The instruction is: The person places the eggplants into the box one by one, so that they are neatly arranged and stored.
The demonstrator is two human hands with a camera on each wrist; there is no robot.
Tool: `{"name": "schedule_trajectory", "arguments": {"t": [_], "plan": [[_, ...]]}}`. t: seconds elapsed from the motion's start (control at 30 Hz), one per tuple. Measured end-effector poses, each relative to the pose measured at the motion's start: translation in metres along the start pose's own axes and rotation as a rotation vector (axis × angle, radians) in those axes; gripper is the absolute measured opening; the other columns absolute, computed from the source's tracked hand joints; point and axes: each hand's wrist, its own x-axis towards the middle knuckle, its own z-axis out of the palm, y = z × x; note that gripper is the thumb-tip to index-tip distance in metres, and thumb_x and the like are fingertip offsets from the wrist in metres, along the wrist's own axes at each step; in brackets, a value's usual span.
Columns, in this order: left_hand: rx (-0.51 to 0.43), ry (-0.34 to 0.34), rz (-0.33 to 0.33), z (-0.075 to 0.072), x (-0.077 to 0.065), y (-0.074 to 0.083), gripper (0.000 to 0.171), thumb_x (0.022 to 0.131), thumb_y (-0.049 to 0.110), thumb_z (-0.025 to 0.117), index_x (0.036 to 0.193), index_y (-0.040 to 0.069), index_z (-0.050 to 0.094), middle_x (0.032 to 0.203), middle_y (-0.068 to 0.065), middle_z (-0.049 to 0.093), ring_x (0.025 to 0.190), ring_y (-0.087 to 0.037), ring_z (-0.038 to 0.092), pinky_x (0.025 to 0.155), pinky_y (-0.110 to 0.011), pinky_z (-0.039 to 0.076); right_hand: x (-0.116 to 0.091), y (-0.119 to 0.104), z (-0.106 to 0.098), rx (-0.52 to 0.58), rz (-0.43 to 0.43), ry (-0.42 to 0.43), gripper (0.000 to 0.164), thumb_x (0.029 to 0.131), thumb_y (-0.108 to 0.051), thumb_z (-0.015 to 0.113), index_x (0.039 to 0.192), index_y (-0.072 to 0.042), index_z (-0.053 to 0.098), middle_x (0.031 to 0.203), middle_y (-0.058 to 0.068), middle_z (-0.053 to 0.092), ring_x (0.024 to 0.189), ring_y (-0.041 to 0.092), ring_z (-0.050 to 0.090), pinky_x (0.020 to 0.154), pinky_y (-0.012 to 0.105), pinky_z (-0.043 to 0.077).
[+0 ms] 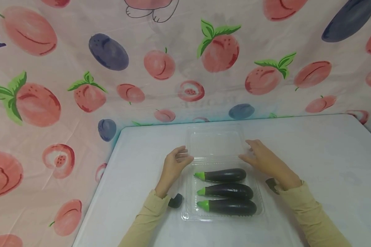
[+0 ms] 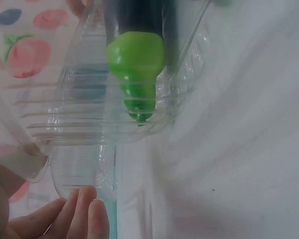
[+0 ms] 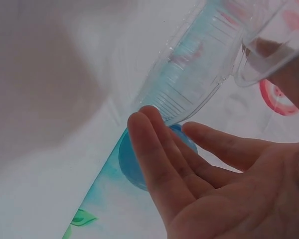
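Note:
A clear plastic clamshell box [image 1: 188,206] lies on the table with its lid [image 1: 216,142] folded back, away from the person. Three dark eggplants with green caps lie side by side in its base: a far one [image 1: 225,175], a middle one [image 1: 227,190] and a near one [image 1: 228,207]. At the lid's left edge, near the hinge, is the left hand [image 1: 174,164], its fingers fairly straight. The right hand [image 1: 264,157] is at the lid's right edge; in the right wrist view its extended fingers [image 3: 157,159] reach the clear plastic. Exact contact is hard to tell.
A white-covered table [image 1: 136,154] bears the box. Behind and to the left hangs a cloth [image 1: 136,127] printed with peaches and dark fruit. Dark wrist-worn pieces show beside the left sleeve [image 1: 151,209] and right sleeve [image 1: 306,209].

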Motion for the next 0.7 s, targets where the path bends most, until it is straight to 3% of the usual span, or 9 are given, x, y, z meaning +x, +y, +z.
{"name": "schedule_trajectory", "arguments": {"t": [0.7], "plan": [[-0.015,0.049,0.027,0.0033,0.0002,0.0034,0.06,0.088,0.012,0.075,0.141,-0.001,0.05,0.129,-0.02,0.063,0.113,-0.033,0.065,0.096,-0.041,0.056,-0.0041,-0.0018,-0.0017,0.018,-0.037,0.074,0.063,0.095,-0.025,0.068,0.139,0.011,0.041,0.132,0.031,0.046,0.111,0.044,0.058,0.094,0.06,0.05]]}}
